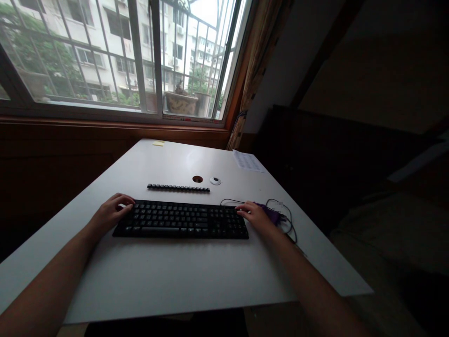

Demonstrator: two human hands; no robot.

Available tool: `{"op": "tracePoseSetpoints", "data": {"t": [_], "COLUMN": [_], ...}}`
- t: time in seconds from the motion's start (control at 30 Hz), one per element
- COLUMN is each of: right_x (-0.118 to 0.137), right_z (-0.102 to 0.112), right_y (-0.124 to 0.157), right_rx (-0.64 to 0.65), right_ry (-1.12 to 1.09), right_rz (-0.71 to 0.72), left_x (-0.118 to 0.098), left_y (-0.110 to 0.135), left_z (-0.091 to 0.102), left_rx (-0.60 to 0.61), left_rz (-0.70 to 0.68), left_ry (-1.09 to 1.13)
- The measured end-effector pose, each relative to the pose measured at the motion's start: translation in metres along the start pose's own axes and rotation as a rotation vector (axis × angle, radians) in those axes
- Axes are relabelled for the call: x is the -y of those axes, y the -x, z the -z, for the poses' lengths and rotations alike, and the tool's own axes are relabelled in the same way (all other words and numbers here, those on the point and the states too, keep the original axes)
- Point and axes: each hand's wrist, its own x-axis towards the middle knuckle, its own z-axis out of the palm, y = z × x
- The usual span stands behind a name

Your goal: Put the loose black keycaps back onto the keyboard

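- At centre of the tabletop [182,271], lying flat between both hands: a black keyboard [175,219], long sides left to right.
- Judged by build: light, stiff, fairly smooth plastic; not very fragile as a body, but with keys likely to press down or catch under stray fingers.
- Best held by the short left and right ends, along the rim and clear of the keys.
- To the right, looped beside a purple cloth-like item [270,214]: a thin dark cable [293,229], likely to drag if attached; attachment not visible.
- Left hand [111,213]: at the keyboard's far left corner, thumb and fingers curled and touching; firm grip or mere contact not to be told.
- Right hand [255,216]: over the far right corner, fingers bent, thumb and fingertips close together; grip likewise not to be told.
- Forearms: reaching in from near left and near right, converging toward the keyboard.
- Just beyond the keyboard, apart from it: a narrow strip of black keys [178,188].
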Motion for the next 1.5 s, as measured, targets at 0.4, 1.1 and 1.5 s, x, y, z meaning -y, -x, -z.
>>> {"op": "tracePoseSetpoints", "data": {"t": [0.4,1.1,1.5], "right_x": [0.007,-0.015,-0.017], "right_z": [0.0,-0.016,-0.039], "right_y": [-0.001,0.007,0.003], "right_rx": [-0.01,-0.189,-0.189], "right_ry": [0.008,-0.168,-0.329], "right_rz": [-0.001,-0.195,-0.231], "left_x": [0.003,-0.002,-0.004], "left_y": [0.0,0.002,0.001], "left_z": [-0.001,-0.001,0.0], "left_rx": [0.0,-0.015,-0.013], "left_rz": [-0.014,-0.019,-0.017], "left_ry": [-0.002,0.0,-0.008]}}
